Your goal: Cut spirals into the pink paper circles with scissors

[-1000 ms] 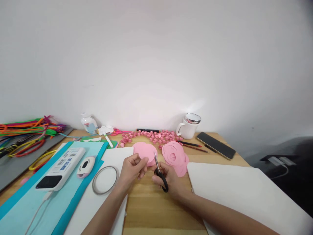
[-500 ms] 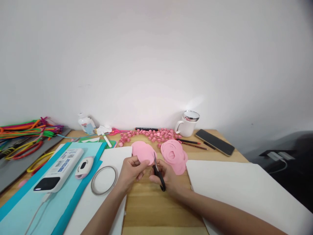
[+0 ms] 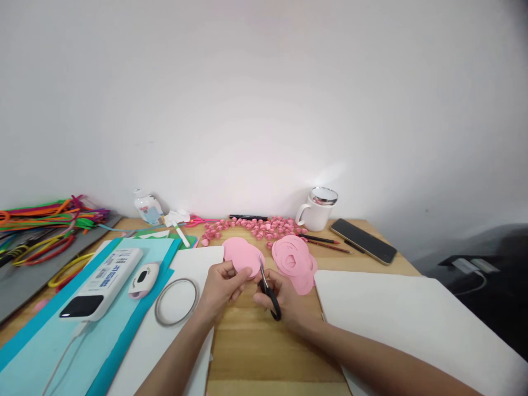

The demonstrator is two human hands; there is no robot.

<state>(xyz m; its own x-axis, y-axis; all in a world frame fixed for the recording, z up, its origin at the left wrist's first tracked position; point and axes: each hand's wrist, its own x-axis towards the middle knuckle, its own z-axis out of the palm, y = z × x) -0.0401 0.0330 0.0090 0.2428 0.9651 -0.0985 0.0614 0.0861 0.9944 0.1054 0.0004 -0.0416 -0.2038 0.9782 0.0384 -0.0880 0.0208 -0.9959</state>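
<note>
My left hand (image 3: pixel 225 287) pinches a round piece of pink paper (image 3: pixel 244 258) between thumb and fingers. In my right hand (image 3: pixel 280 297) is a pair of scissors (image 3: pixel 269 294) with black handles; its blades meet the right edge of the paper. How far the blades are apart is too small to tell. Just beyond my right hand lies a pile of pink paper spirals and discs (image 3: pixel 295 263). Behind both hands, many small rolled pink paper pieces (image 3: pixel 264 228) are scattered near the wall.
A white mug (image 3: pixel 317 209) and a phone (image 3: pixel 363 241) stand and lie at the back right. To the left are a roll of tape (image 3: pixel 176 323), a white power bank (image 3: pixel 103 283), blue paper (image 3: pixel 49 352) and colourful pipe cleaners (image 3: pixel 53 214). White board (image 3: pixel 396 313) covers the right side.
Almost nothing differs. The whole view has shifted very slightly, and both hands keep the paper and scissors in the same position.
</note>
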